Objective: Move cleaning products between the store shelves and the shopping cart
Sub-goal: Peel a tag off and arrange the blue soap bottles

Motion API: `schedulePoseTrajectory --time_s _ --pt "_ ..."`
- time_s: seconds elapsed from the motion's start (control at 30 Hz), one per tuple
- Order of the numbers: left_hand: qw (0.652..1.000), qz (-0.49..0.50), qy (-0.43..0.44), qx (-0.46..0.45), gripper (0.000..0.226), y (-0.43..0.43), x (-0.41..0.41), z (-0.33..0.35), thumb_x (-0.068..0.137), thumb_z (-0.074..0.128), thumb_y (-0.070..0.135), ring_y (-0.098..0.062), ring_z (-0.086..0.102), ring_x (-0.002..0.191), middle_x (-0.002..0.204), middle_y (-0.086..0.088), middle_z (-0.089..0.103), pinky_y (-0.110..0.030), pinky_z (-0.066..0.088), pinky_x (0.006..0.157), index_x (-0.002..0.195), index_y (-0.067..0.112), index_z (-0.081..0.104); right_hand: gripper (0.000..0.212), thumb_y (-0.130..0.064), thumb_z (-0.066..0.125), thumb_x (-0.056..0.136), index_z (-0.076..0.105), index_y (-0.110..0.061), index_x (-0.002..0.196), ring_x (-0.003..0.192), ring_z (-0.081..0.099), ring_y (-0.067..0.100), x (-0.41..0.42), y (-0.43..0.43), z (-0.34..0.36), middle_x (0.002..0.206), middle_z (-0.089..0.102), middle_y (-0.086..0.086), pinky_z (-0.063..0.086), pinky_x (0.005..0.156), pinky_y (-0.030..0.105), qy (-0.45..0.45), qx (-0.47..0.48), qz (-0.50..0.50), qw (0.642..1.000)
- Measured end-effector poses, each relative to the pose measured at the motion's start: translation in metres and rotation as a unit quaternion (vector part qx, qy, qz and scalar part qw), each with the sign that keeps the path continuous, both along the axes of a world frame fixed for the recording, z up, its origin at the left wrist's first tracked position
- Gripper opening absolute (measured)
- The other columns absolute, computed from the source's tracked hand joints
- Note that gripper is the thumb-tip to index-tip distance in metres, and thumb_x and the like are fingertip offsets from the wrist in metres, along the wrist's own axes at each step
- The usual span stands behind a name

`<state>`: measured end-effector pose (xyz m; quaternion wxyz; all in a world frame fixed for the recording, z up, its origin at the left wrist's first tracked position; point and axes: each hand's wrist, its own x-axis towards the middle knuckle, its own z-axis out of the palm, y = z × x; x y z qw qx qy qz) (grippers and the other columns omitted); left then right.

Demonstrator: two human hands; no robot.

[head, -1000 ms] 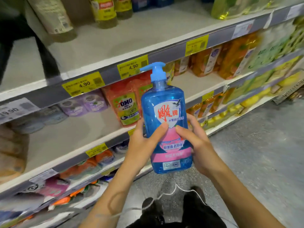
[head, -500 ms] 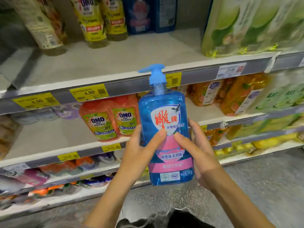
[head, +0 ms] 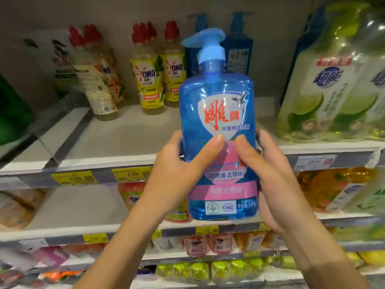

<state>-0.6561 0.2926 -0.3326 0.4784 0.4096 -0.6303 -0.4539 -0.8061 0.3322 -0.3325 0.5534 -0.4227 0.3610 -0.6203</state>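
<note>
Both hands, left [head: 175,174] and right [head: 277,184], grip an upright translucent blue plastic pump bottle [head: 218,142] with glossy red-and-pink label, held near the grey metal store shelf [head: 125,140].

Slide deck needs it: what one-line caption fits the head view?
Left hand and right hand hold a blue pump bottle upright before a shelf.

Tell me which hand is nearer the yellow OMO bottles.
Left. The left hand grips the blue pump bottle on its left, below the yellow OMO bottles; the right hand holds its right side, farther away.
</note>
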Motion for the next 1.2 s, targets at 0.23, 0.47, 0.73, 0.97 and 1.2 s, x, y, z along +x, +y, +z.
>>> schedulePoseTrajectory --time_s 0.23,0.47,0.73,0.97,1.2 --pt "0.997 0.002 -0.053 -0.054 0.063 -0.078 -0.002 0.047 0.06 0.07 0.072 0.001 0.069 0.081 0.089 0.016 0.073 -0.019 0.054 0.066 0.102 0.026 0.066 0.055 -0.033 0.067 0.077 0.051 -0.017 0.127 0.097 0.071 0.023 0.006 -0.072 0.037 0.116 0.069 0.011 0.059 0.081 0.038 0.007 -0.058 -0.045 0.997" --pt "0.997 -0.048 -0.034 -0.046 0.048 -0.115 -0.001 0.025 0.074 0.073 0.041 0.009 0.066 0.087 0.094 0.024 0.067 -0.006 0.048 0.068 0.116 0.027 0.056 0.068 -0.039 0.063 0.074 0.038 -0.027 0.137 0.099 0.07 0.014 -0.004 -0.122 0.018 0.12 0.064 -0.004 0.057 0.078 0.029 0.132 -0.041 -0.015 0.99" --pt "0.992 -0.118 -0.032 -0.032 0.092 -0.132 -0.004 -0.001 0.067 0.075 0.041 -0.013 0.058 0.121 0.133 0.0 0.059 -0.035 0.048 0.102 0.143 0.014 0.029 0.073 -0.034 0.054 0.08 0.02 -0.033 0.144 0.098 0.065 -0.007 -0.026 -0.123 0.008 0.119 0.057 -0.018 0.054 0.074 0.016 0.22 -0.036 0.061 0.973" --pt "0.986 -0.105 -0.123 -0.045 0.091 -0.133 0.0 0.0 0.066 0.081 0.051 0.006 0.052 0.118 0.132 0.014 0.054 -0.012 0.045 0.095 0.139 0.026 0.032 0.084 -0.037 0.058 0.078 0.012 -0.027 0.148 0.11 0.052 -0.019 -0.042 -0.13 0.007 0.131 0.045 -0.023 0.047 0.082 0.008 0.312 -0.063 0.086 0.944" --pt "0.981 -0.087 -0.166 -0.056 0.075 -0.151 -0.008 0.015 0.074 0.08 0.027 -0.002 0.054 0.117 0.133 0.013 0.055 -0.017 0.048 0.094 0.138 0.028 0.041 0.077 -0.037 0.062 0.082 0.018 -0.034 0.146 0.119 0.049 -0.006 -0.049 -0.16 0.011 0.136 0.044 -0.02 0.049 0.091 0.014 0.356 -0.053 0.084 0.929"
